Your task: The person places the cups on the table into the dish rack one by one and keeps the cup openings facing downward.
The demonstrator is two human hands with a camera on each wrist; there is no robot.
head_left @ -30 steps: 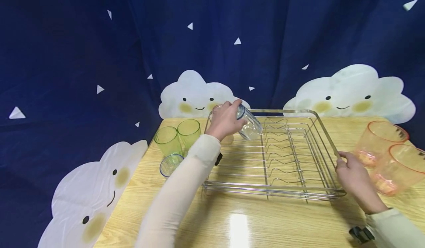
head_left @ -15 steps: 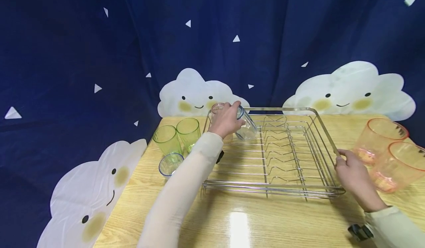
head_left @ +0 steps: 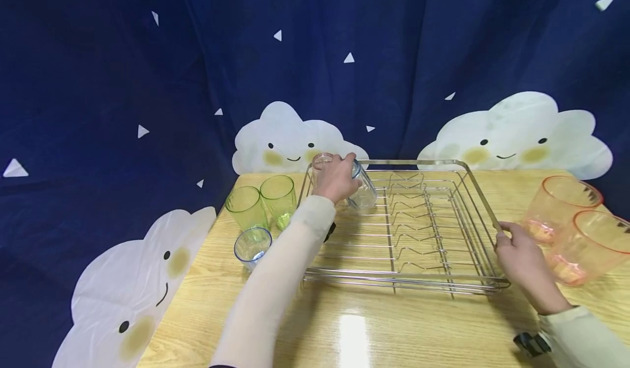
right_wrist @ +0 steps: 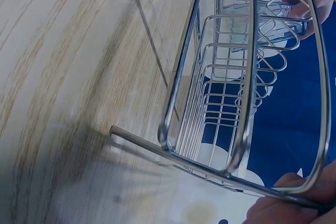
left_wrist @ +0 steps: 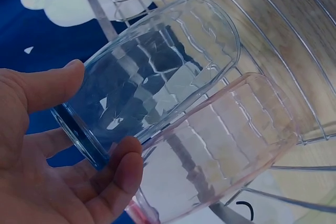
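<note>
My left hand (head_left: 337,179) pinches a clear blue-tinted glass (left_wrist: 163,77) near its thick base, thumb on one side and fingers on the other. That glass is mouth down, tilted slightly, over the back left of the wire dish rack (head_left: 394,242). Right beside it, a pink-tinted glass (left_wrist: 220,145) stands upside down in the rack, partly hidden by my hand in the head view. My right hand (head_left: 524,261) grips the rack's right rim, and the fingers curl round the wire in the right wrist view.
Left of the rack stand two green glasses (head_left: 278,196) and a blue-rimmed glass (head_left: 252,245), close to my left sleeve. Two large orange cups (head_left: 590,247) are just right of my right hand. A dark blue curtain (head_left: 315,56) hangs behind the table (head_left: 394,329).
The blue-tinted glass has shifted left toward the pink one and become more upright, my left hand still holding it. My right hand keeps its grip on the rack.
</note>
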